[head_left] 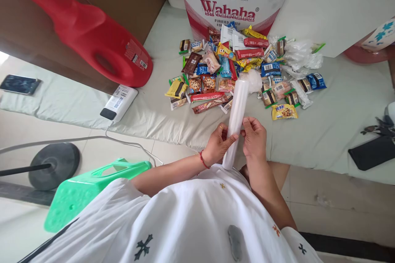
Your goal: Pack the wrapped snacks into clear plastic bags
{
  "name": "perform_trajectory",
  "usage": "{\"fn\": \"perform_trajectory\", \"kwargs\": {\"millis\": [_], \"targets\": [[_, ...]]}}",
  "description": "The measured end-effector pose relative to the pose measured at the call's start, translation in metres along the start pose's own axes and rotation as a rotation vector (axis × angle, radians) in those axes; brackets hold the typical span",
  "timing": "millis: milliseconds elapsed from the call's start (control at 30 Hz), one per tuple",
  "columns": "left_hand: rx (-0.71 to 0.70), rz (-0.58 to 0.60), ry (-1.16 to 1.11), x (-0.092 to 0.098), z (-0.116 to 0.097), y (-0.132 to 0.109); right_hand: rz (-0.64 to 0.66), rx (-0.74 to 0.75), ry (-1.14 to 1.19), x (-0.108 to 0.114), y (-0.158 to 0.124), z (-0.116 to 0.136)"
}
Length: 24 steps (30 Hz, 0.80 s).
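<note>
A long white roll of plastic bags [236, 109] stands tilted in front of my body. My left hand [218, 144] is closed around its lower half, the thumb lying across the front. On the roll's right edge my right hand [254, 136] pinches with thumb and forefinger; whatever thin film is between the fingertips is too small to make out. Beyond the roll's top end lies a crumpled clear plastic bag [253, 80]. Many small wrapped snacks [209, 84] are spread behind it, among them a yellow packet [284, 111] at the near right of the pile.
A Wahaha carton [234, 6] stands behind the snacks. To the left are a red bottle [101, 45], a white power strip [119, 103] and a phone [20, 84]. A black case [373, 153] lies right. A green plastic stool [92, 189] is on the floor.
</note>
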<state>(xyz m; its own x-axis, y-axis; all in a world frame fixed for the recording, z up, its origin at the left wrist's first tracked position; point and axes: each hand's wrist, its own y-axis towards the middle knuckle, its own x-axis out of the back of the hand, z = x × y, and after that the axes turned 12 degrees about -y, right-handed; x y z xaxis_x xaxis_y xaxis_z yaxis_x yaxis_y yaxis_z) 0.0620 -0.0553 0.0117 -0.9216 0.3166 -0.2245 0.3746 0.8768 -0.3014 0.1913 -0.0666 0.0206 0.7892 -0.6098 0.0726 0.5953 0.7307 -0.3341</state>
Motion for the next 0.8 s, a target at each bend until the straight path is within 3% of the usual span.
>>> {"fn": "perform_trajectory", "kwargs": {"millis": [233, 467, 633, 800], "targets": [[0.035, 0.02, -0.029, 0.0, 0.003, 0.002, 0.043, 0.09, -0.133, 0.003, 0.004, -0.007], [0.061, 0.043, -0.048, 0.001, -0.006, 0.003, -0.05, 0.046, -0.034, 0.007, 0.007, 0.001], [0.039, 0.037, -0.049, 0.001, -0.009, 0.003, 0.034, 0.037, 0.008, 0.006, -0.003, 0.012], [0.011, 0.001, 0.079, 0.002, -0.006, 0.003, -0.012, 0.061, -0.022, 0.007, -0.002, 0.011]]}}
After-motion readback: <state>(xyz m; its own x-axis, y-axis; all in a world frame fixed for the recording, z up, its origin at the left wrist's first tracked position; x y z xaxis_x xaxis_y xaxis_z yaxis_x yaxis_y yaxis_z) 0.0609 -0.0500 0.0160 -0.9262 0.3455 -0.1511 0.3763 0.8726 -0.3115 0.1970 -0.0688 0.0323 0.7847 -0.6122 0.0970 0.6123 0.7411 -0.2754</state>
